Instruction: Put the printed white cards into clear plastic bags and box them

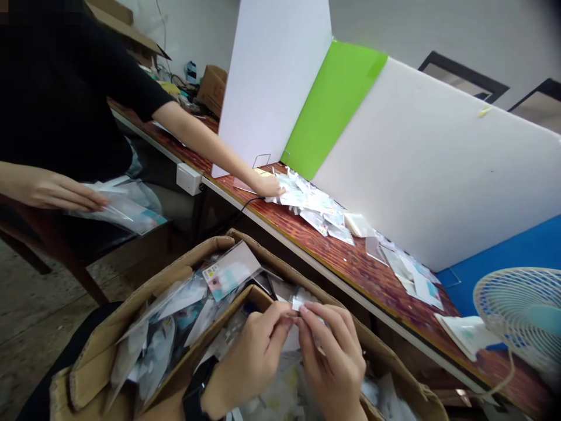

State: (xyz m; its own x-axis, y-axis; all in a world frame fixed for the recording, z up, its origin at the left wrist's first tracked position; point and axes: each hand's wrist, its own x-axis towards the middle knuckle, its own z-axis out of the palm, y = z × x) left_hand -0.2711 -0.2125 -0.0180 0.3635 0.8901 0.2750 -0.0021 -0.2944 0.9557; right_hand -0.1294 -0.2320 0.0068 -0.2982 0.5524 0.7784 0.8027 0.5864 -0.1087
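Note:
Low over a cardboard box (210, 245), my left hand (258, 342) and my right hand (335, 356) meet with their fingertips pressed together. Between them they pinch a small clear plastic bag (298, 299) with a whitish part. Its contents are too small to make out. A dark watch (198, 389) is on my left wrist. Beneath my hands the box holds many loose small clear bags, partly hidden by my fingers. On the left, past a cardboard divider (219, 316), lie flat clear packets with printed cards (232, 272).
A co-worker's hand (267, 186) reaches into a packet pile (311, 202) on the wooden table (280, 225); their other hand (65, 190) holds clear packets (131, 207). A fan (521, 316) stands right. White, green and blue panels (421, 169) line the table's back.

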